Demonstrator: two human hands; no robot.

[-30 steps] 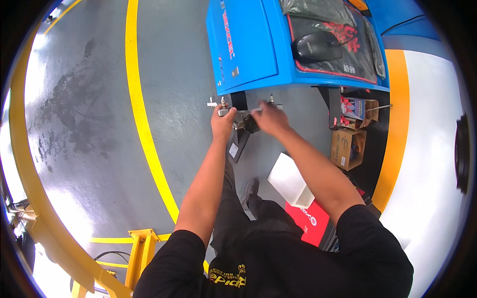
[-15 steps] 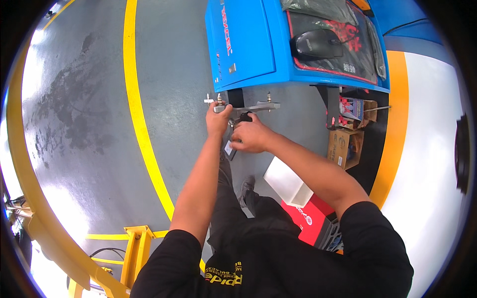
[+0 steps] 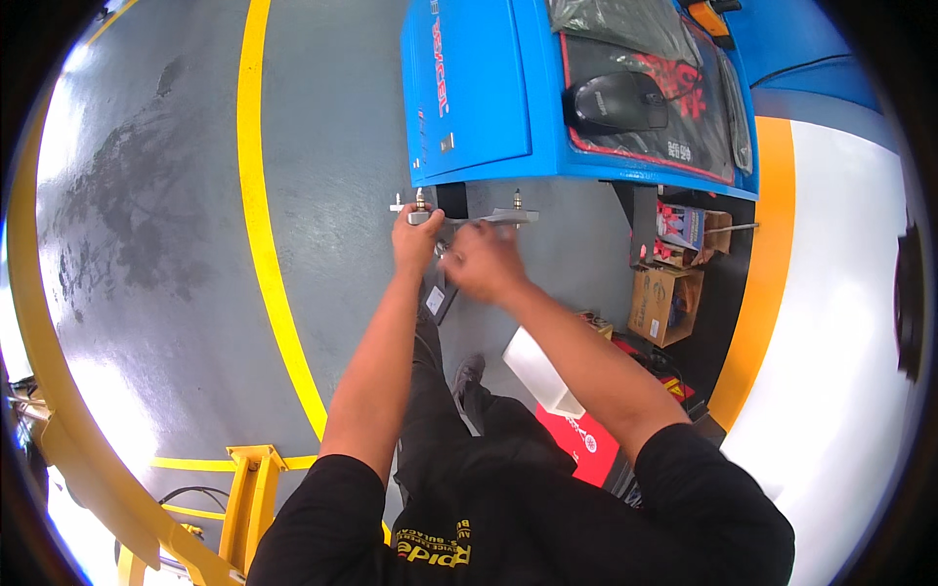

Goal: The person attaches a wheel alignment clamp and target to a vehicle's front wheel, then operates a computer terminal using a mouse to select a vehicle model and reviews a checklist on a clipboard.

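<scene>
We hold a grey metal bar with upright threaded fittings (image 3: 469,217) in front of us, just below the near edge of the blue sheet-metal workstation cabinet (image 3: 479,93). The bar lies roughly level, above the grey painted floor (image 3: 332,244), and does not rest on any surface that we can see.

Grip state: the left hand (image 3: 417,242) is closed round the left end of the bar, with one brass-tipped fitting standing up just above the knuckles. The right hand (image 3: 481,262) is curled over the middle of the bar. Its fingers are turned away from the camera, so we cannot tell whether they pinch a small part, turn a fitting or only steady the bar.

Progress, as a judgement: at least two fittings already stand seated on the bar, one at the left end and one towards the right end. The section beneath the right hand is hidden, so we cannot confirm whether a fitting there is in place. We judge the work to be in its middle stage, with the bar in hand and not set down.

Surroundings: a black computer mouse (image 3: 618,102) lies on a red-and-black mat on the cabinet top. A brown cardboard box (image 3: 660,305) stands under the right side of the cabinet. A yellow painted floor line (image 3: 262,225) runs to the left of the bar.
</scene>
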